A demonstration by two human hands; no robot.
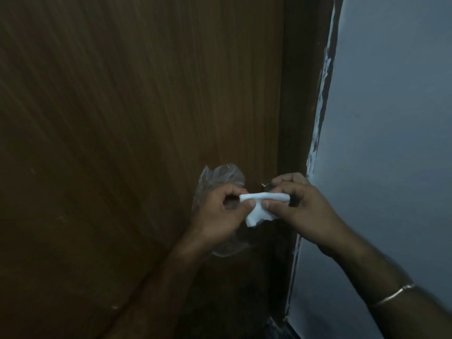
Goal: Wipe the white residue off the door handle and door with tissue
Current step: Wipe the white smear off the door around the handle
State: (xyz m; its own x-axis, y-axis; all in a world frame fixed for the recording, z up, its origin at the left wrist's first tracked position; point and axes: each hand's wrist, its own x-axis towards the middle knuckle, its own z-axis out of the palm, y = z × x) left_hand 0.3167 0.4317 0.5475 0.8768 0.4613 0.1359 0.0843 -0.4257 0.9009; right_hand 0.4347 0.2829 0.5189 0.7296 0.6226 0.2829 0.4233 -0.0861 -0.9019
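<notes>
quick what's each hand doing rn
Left hand: fingers pinch the tissue and a clear plastic bag.
Right hand: pinches the tissue's other end.

Two hands (pixel 219 211) (pixel 305 206), one tissue (pixel 261 206).

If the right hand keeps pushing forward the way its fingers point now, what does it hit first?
Most likely the metal door handle, just beyond the right hand, whose fingers pinch the white tissue in front of it. Behind that is the wooden door. Depth is unclear in this dim view.

Clear plastic bag (pixel 221 178), grey wall (pixel 391 143)
</notes>
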